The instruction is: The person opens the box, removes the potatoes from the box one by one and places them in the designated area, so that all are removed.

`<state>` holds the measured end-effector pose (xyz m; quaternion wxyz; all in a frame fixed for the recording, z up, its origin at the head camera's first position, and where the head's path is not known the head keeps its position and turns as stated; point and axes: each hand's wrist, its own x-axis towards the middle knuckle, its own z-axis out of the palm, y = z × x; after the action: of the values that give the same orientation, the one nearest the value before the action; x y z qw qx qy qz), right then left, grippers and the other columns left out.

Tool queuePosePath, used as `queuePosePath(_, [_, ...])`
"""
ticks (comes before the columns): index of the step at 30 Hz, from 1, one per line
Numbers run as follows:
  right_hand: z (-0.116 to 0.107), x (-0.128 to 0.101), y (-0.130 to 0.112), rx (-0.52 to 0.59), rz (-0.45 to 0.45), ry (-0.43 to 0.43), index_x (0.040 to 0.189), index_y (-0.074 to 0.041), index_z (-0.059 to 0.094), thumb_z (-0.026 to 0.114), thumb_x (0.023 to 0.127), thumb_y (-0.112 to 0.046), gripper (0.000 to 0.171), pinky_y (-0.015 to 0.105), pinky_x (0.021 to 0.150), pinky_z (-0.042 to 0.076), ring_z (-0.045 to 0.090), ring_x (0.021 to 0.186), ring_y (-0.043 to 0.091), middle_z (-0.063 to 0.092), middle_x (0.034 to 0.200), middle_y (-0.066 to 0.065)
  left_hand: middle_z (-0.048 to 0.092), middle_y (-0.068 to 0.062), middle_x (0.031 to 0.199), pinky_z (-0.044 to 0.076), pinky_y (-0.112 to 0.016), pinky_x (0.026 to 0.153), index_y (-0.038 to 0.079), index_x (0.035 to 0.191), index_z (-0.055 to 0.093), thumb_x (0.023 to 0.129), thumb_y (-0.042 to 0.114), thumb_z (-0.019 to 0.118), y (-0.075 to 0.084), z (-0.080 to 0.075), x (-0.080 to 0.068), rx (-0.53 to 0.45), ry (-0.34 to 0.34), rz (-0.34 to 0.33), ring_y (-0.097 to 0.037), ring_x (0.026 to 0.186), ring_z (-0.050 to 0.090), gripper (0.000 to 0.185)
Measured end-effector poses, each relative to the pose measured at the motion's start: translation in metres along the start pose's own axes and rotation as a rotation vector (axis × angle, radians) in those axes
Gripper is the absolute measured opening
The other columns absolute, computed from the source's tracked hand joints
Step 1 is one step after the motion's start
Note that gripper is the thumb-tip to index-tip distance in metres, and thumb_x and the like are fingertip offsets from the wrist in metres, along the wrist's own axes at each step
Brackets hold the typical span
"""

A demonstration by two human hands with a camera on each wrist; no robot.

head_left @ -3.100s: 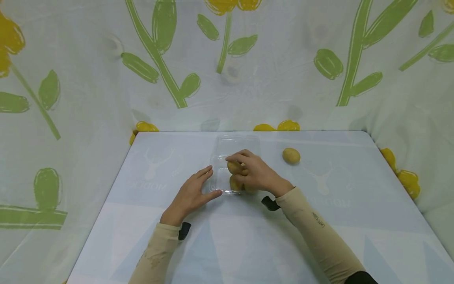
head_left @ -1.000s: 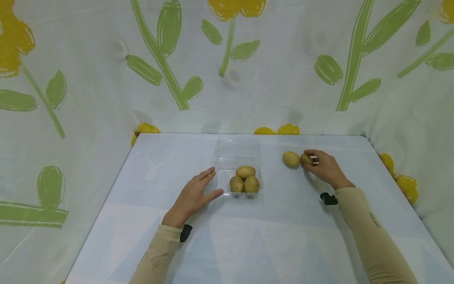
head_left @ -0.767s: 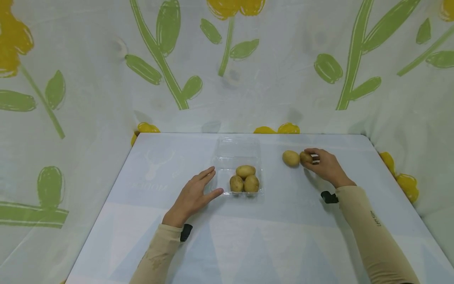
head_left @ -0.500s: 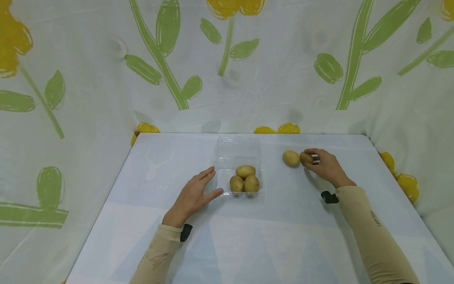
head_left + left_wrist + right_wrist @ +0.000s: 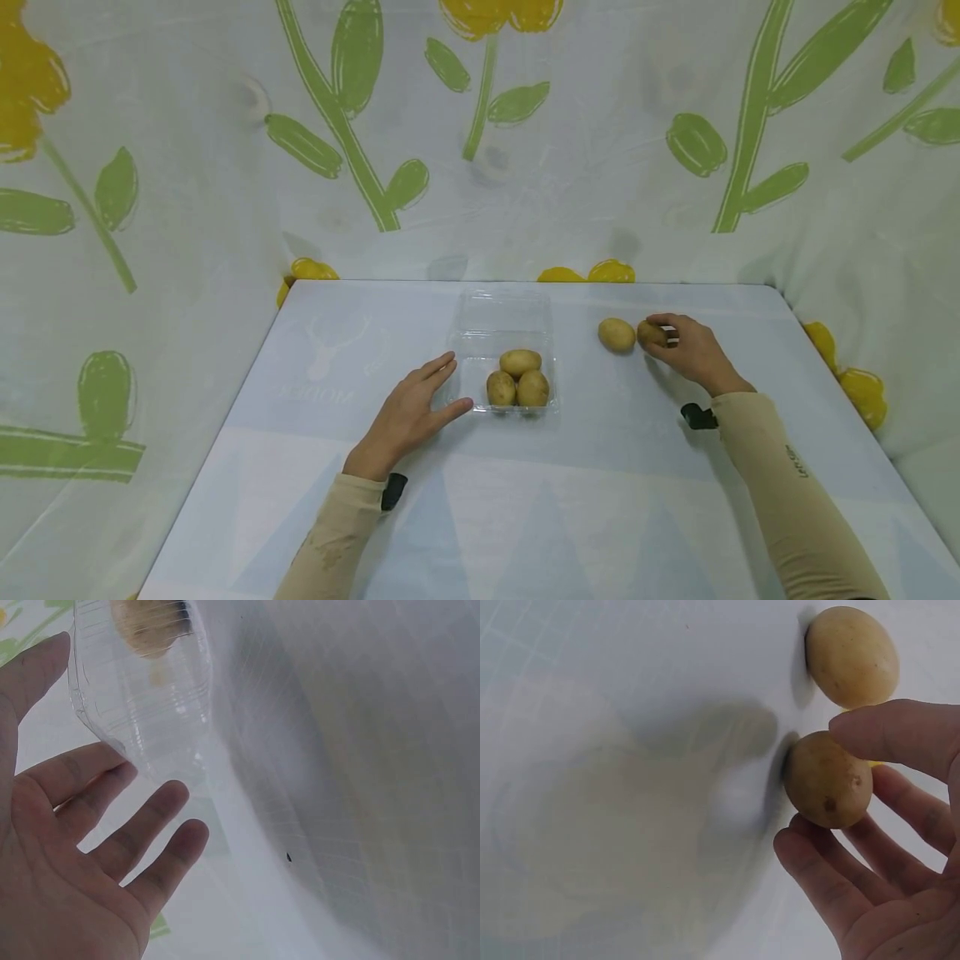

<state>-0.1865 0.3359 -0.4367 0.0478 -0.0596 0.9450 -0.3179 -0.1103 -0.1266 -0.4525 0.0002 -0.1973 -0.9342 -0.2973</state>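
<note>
As before, right hand grips potato | left hand flat, unmoved

A: Identify the support surface.
B: A pale blue table with faint deer prints.

A: List items resting directly on it.
B: A clear plastic clamshell tray at centre; two loose potatoes well to its right, just beside each other.

Sleeves: long, beige, snug to both wrists.
Right sleeve: small dark lettering printed along the forearm.
Left sleeve: faint marks.
Wrists: black strap-mounted device on each.
Hands: bare.
</note>
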Motion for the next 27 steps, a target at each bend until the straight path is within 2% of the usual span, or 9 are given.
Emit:
queuePosePath(13, [0.010, 0.001, 0.008, -0.002, -0.001, 0.104, 0.139, 0.004, 0.053, 0.072, 0.092, -0.004, 0.051, 0.059, 0.096, 0.049, 0.056, 0.116, 0.048, 0.053, 0.135, 0.031, 0.038, 0.001, 0.161, 0.035, -0.046, 0.117, 0.006, 0.152, 0.046, 0.094, 0.056, 0.065, 0.000, 0.002, 0.001, -0.008, 0.005, 0.021, -0.027, 0.145, 0.039, 0.079])
queuePosePath(27, [0.012, -0.002, 0.004, 0.048, 0.029, 0.081, 0.140, -0.002, 0.056, 0.074, 0.094, -0.017, 0.051, 0.055, 0.092, 0.052, 0.058, 0.120, 0.045, 0.058, 0.135, 0.029, 0.038, 0.000, 0.161, 0.034, -0.047, 0.117, 0.006, 0.152, 0.046, 0.095, 0.057, 0.064, -0.001, 0.001, 0.000, -0.006, 0.008, 0.010, -0.027, 0.146, 0.038, 0.079])
